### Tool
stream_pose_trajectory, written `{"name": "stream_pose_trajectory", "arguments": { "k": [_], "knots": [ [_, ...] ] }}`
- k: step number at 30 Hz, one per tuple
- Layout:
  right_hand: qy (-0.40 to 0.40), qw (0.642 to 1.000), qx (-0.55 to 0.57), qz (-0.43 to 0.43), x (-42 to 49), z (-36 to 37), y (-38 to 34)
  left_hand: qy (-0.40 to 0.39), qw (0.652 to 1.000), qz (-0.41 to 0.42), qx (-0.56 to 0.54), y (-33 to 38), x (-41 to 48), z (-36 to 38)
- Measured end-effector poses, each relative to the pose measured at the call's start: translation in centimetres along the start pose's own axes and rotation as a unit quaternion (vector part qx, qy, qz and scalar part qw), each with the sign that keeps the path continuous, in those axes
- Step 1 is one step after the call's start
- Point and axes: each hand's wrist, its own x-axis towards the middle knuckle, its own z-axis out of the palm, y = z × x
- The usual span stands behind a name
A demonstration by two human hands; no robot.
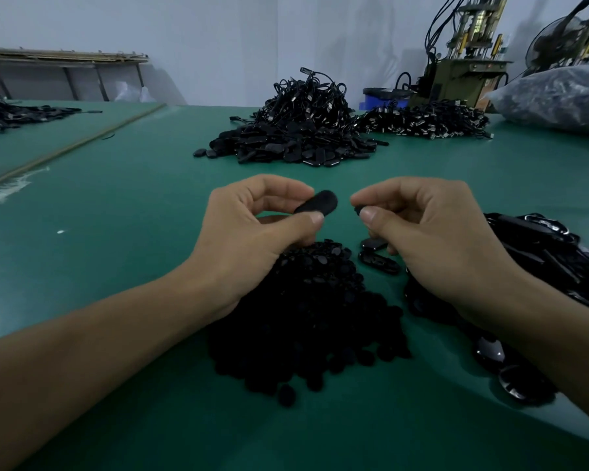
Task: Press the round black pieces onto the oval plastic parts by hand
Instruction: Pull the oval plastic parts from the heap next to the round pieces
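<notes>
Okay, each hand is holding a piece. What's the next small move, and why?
Probably bring the right hand leftward and seat its small black piece on the oval part pinched in the left hand. Both pieces are gripped, but a gap separates them.

Only a sliver of the small black piece is seen, the rest is buried in the pinch of the right hand, shape can't be told tbh. One end of the oval part is covered by the thumb of the left hand. The heap of round pieces by the near edge of the tabletop is partly hidden under the left wrist. The glossy pile at the right edge is crossed by the right forearm and cut off at the view's side, same for the bag at the far right corner
</notes>
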Motion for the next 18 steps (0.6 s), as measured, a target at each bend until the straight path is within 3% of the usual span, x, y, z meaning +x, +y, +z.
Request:
{"name": "stream_pose_trajectory", "arguments": {
  "k": [4, 10, 15, 18],
  "knots": [
    [-0.04, 0.993, -0.102, -0.043, -0.2, -0.4, -0.6, 0.065, 0.998, 0.013, -0.016, 1.1, 1.8, -0.9],
    [-0.15, 0.969, -0.195, -0.038, -1.0, 0.1, -1.7, 0.081, 0.986, -0.009, 0.147, 0.7, 3.7, -3.5],
    [-0.133, 0.958, -0.252, -0.015, -0.5, -0.6, -1.5, 0.071, 0.978, -0.051, 0.188, -1.1, 7.0, -3.5],
    [-0.099, 0.954, -0.282, -0.013, -0.1, -1.3, -0.8, 0.014, 0.963, -0.057, 0.263, -1.4, 8.7, -2.9]
  ]
}}
